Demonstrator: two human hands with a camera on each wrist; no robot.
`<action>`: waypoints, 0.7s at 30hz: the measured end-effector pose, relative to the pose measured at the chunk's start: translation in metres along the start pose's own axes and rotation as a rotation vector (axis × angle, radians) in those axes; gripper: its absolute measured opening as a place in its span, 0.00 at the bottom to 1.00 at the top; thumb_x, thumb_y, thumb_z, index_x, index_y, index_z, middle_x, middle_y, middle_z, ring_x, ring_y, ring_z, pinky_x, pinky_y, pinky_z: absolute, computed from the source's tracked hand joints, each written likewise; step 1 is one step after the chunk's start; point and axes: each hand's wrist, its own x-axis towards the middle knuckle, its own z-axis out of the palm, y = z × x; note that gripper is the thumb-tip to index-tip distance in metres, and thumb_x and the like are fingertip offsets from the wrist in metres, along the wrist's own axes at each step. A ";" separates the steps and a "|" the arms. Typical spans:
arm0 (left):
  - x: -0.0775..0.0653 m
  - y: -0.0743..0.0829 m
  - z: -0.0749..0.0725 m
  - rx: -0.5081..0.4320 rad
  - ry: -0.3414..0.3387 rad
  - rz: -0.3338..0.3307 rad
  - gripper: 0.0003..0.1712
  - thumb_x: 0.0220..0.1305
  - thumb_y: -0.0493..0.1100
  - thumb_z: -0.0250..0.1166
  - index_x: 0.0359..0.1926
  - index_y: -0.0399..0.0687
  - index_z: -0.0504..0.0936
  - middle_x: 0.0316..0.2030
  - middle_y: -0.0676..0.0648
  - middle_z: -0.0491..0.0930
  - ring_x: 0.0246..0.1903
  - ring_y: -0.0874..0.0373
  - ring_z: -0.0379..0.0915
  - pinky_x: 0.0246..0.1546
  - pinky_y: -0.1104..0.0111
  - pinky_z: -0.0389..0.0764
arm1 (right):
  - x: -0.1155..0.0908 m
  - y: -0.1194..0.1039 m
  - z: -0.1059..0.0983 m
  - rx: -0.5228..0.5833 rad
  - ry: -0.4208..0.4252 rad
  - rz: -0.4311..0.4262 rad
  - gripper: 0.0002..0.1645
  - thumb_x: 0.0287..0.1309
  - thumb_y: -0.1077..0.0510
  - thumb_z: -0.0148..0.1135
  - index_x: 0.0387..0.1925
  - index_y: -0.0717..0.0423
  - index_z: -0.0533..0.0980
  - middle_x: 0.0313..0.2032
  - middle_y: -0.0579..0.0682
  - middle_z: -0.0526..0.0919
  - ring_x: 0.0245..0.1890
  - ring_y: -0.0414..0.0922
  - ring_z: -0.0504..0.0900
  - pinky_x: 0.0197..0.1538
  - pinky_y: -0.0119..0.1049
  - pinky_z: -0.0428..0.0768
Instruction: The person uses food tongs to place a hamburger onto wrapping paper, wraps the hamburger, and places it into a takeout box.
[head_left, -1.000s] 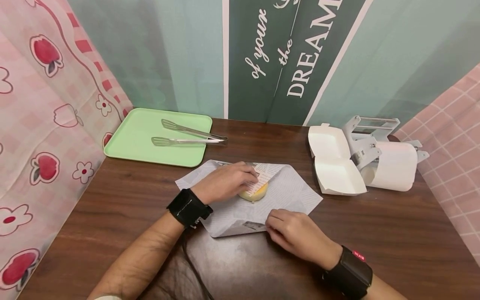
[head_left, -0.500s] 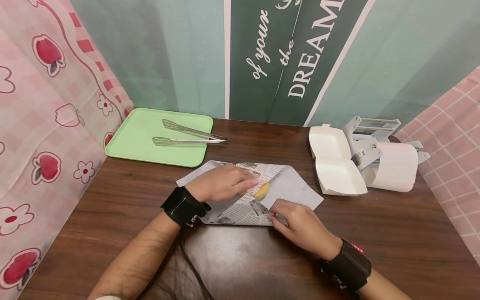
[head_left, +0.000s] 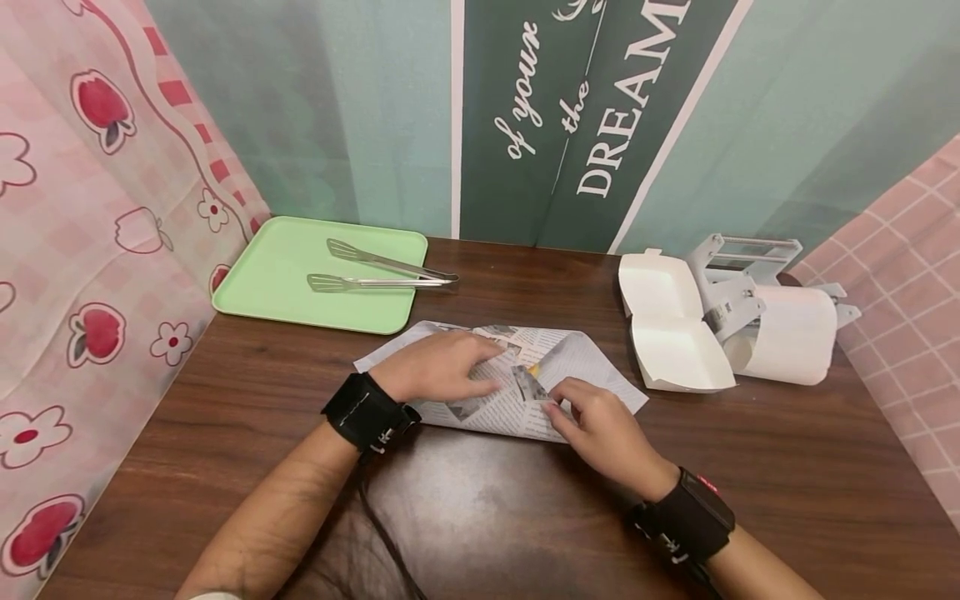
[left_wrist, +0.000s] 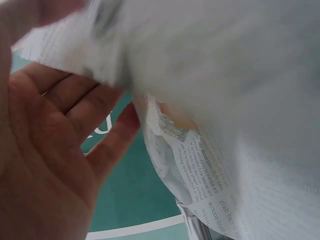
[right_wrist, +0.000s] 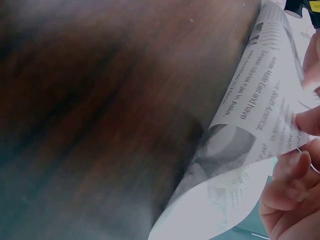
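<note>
A newsprint-patterned sheet of wrapping paper [head_left: 487, 417] lies on the table, its near edge folded up over a round yellow food. Only a small yellow bit of the food [head_left: 533, 370] shows between the folds, and an orange part peeks out inside the paper in the left wrist view. My left hand [head_left: 438, 367] rests over the left part of the paper, thumb and fingers apart. At the right, my right hand [head_left: 602, 425] pinches the folded edge between thumb and fingers; the right wrist view shows the printed fold [right_wrist: 245, 110] running up to these fingertips.
Metal tongs [head_left: 382, 282] lie on a green tray [head_left: 262, 283] at the back left. An open white takeout box [head_left: 678, 350] stands at the right, beside a white dispenser with a roll [head_left: 791, 333]. A dark cable [head_left: 382, 533] runs below my left wrist.
The near edge of the paper has been lifted and folded away from me over the food, hiding most of it. My right hand moved slightly forward with it; my left fingers have spread.
</note>
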 end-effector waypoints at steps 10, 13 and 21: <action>0.004 0.002 0.007 0.037 0.113 -0.046 0.12 0.76 0.49 0.57 0.42 0.45 0.79 0.21 0.57 0.64 0.21 0.67 0.62 0.29 0.71 0.70 | 0.009 0.003 0.003 -0.046 0.130 0.012 0.07 0.62 0.60 0.69 0.30 0.50 0.78 0.27 0.41 0.75 0.22 0.33 0.63 0.27 0.28 0.66; 0.003 0.003 0.008 0.038 0.157 -0.067 0.11 0.76 0.48 0.57 0.47 0.44 0.74 0.21 0.56 0.63 0.20 0.65 0.61 0.26 0.71 0.68 | 0.014 0.004 0.004 -0.059 0.164 0.013 0.07 0.62 0.60 0.69 0.30 0.51 0.78 0.29 0.42 0.77 0.26 0.36 0.68 0.30 0.31 0.70; 0.004 0.002 0.013 0.084 0.238 -0.041 0.10 0.75 0.44 0.58 0.42 0.47 0.65 0.20 0.57 0.56 0.19 0.63 0.59 0.22 0.73 0.60 | 0.023 0.002 0.005 -0.071 0.197 0.003 0.05 0.63 0.59 0.69 0.32 0.52 0.79 0.35 0.46 0.82 0.38 0.44 0.76 0.41 0.40 0.75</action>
